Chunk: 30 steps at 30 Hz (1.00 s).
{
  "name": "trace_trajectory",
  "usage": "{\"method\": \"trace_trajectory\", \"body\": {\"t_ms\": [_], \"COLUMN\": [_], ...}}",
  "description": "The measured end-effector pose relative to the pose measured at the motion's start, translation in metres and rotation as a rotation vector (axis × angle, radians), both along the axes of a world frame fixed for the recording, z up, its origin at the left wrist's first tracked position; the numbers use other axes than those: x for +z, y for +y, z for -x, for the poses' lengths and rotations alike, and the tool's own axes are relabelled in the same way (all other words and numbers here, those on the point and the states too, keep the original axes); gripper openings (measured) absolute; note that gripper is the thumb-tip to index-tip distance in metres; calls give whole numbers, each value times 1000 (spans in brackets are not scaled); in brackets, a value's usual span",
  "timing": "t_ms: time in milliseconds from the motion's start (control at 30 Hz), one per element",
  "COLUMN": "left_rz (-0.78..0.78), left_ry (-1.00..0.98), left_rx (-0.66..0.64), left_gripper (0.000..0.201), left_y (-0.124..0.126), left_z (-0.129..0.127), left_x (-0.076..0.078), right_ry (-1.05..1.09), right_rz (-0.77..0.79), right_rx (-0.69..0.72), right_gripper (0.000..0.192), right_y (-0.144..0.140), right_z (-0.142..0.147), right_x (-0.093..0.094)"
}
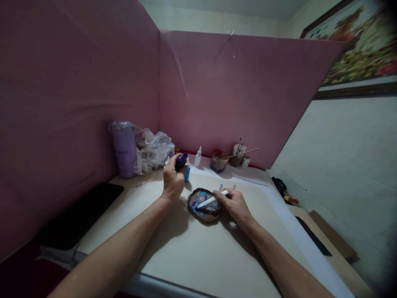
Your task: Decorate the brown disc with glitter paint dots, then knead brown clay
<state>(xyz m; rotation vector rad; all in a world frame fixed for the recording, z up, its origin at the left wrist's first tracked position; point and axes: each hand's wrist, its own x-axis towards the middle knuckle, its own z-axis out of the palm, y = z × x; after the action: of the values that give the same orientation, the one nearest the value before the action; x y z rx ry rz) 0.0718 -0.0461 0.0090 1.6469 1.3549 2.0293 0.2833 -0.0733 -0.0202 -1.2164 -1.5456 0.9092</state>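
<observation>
Left hand (173, 179) is wrapped around a small dark purple bottle (181, 160), lifted just off the table (192, 252) near the back, right beside a little blue bottle (187, 174). Right hand (235, 203) is pinched closed on a white pen (212, 200), tip down on the painted piece (203, 205), a brown-rimmed flat thing with blue and purple colour on it, sitting mid-table between the hands.

My take on handling: the purple bottle looks light and smooth, probably squeezable plastic, so grip it around the belly and go easy or it'll squirt. The pen is stiff and weighs nothing; hold it low near the tip for control. The painted piece looks rigid, maybe brittle, and likely wet on top, so I'd take it by the rim only.

Further back there's a white dropper bottle (197, 157), a cup (218, 162) and a purple tumbler (124, 149).
</observation>
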Motion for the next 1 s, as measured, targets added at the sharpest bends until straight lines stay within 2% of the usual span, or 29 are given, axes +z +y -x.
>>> {"method": "trace_trajectory", "body": {"t_ms": [133, 333, 500, 700, 867, 1000], "left_rz": [-1, 4, 0, 1, -3, -14], "left_ry": [-1, -12, -4, -5, 6, 6], "left_rx": [-3, -8, -4, -9, -13, -7], "left_gripper": [37, 37, 37, 36, 37, 36], "left_y": [-1, 0, 0, 1, 1, 0], "left_z": [-1, 0, 0, 0, 0, 0], "left_x": [1, 0, 0, 0, 0, 0], "right_ry": [-17, 0, 1, 24, 26, 54], "right_rz": [-26, 8, -32, 30, 27, 107], "right_rx": [-55, -24, -61, -30, -80, -26], "right_gripper": [43, 43, 45, 45, 48, 46], "right_y": [2, 2, 0, 0, 1, 2], "right_z": [-4, -2, -2, -1, -3, -4], "right_x": [0, -1, 3, 2, 1, 1]}}
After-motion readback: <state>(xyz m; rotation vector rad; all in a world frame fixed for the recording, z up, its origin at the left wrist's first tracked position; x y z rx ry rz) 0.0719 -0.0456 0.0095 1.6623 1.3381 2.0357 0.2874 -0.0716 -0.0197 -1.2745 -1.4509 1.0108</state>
